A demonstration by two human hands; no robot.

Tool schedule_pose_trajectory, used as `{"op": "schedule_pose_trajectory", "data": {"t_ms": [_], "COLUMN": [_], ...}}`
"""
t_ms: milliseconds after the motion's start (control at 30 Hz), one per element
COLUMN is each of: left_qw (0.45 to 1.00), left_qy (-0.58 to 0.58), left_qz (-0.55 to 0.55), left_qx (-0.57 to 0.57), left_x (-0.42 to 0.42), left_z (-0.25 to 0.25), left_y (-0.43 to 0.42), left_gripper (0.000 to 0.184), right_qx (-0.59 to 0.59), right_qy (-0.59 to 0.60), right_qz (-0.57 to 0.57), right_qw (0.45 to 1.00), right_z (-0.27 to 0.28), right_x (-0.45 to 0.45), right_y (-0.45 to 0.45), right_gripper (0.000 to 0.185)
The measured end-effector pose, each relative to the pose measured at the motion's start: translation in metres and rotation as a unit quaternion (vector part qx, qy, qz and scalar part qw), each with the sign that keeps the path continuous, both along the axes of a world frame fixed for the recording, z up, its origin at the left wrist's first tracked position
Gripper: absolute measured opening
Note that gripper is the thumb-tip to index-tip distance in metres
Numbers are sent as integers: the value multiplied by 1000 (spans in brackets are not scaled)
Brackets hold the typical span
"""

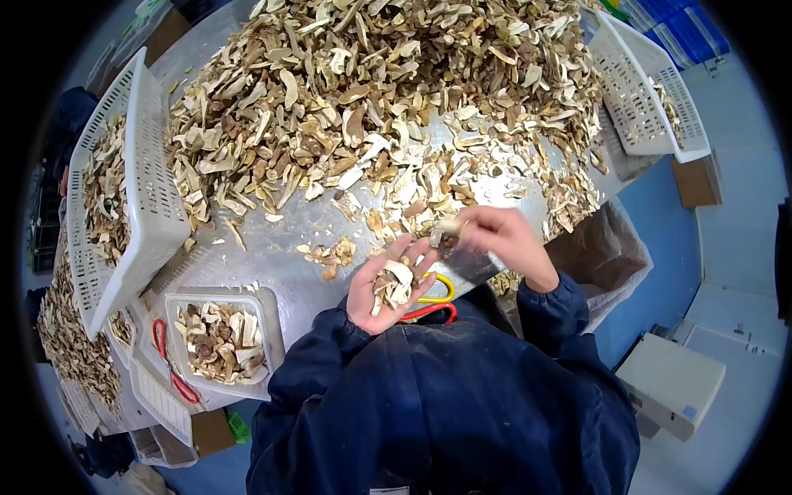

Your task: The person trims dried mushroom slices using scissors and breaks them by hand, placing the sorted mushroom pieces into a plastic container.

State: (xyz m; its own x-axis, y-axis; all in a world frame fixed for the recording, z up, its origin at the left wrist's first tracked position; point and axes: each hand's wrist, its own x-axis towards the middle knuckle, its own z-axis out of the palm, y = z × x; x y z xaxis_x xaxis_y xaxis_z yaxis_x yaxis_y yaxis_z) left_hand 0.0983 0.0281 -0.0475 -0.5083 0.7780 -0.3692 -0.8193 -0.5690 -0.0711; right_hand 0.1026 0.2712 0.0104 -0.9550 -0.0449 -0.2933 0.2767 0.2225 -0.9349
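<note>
My left hand (pixel 368 299) is palm up, cupped under several dried mushroom slices (pixel 394 285). Its fingers curl loosely around them. Just to the right, my right hand (pixel 505 241) is somewhat blurred and pinches a pale mushroom slice (pixel 448 225) between thumb and fingertips. Beyond both hands, a large heap of dried mushroom slices (pixel 346 91) covers much of the metal table (pixel 289 285). A small pile of mushroom bits (pixel 332 255) lies left of my left hand. Yellow scissor handles (pixel 443 287) and red scissor handles (pixel 437 310) show by the table edge, their blades hidden.
On the left stand a white perforated basket (pixel 157 177) of slices and a plastic tub (pixel 275 318) of larger pieces, beside red-handled scissors (pixel 172 363). Another white basket (pixel 635 107) is at the upper right. A lined bin (pixel 631 239) stands below the table's right edge.
</note>
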Motion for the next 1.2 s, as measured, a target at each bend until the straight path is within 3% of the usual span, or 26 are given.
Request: {"op": "schedule_pose_trajectory", "data": {"t_ms": [33,67,100,167,200,333,567,733,833,967,1067,1167,1200], "left_qw": [1000,1000,999,997,996,998,993,995,995,995,995,995,995], "left_qy": [-10,-19,-28,-40,-47,-36,-47,-42,-43,-44,-49,-50,-50], "left_qz": [1,2,3,-3,-4,-18,-35,-38,-30,-19,-18,-21,-22], "left_qx": [10,20,30,61,76,43,102,85,85,83,79,81,81], "left_x": [1,1,2,4,6,7,6,7,7,8,8,7,8], "left_z": [-1,-3,-5,-12,-14,-12,-12,-12,-13,-10,-8,-8,-8], "left_y": [0,0,1,-2,-4,-4,-7,-7,-9,-10,-10,-9,-9], "left_gripper": [33,34,35,34,33,27,26,25,24,23,22,22,22], "right_qx": [-23,100,118,285,324,468,438,500,493,447,150,-188,-147], "right_qy": [11,69,23,182,183,270,282,313,321,301,209,108,81], "right_qz": [44,35,-42,-79,-77,26,23,77,85,75,-111,-138,-75], "right_qw": [999,992,992,938,925,841,854,804,804,839,960,967,983], "right_z": [4,1,3,-30,-39,-48,-49,-52,-55,-59,-57,-34,-34], "right_x": [3,-1,-9,-28,-38,-62,-54,-60,-63,-60,-51,-48,-49], "right_y": [-6,-6,-7,8,12,12,25,22,24,33,31,30,30], "right_gripper": [21,23,21,18,14,12,17,17,15,8,14,24,33]}}
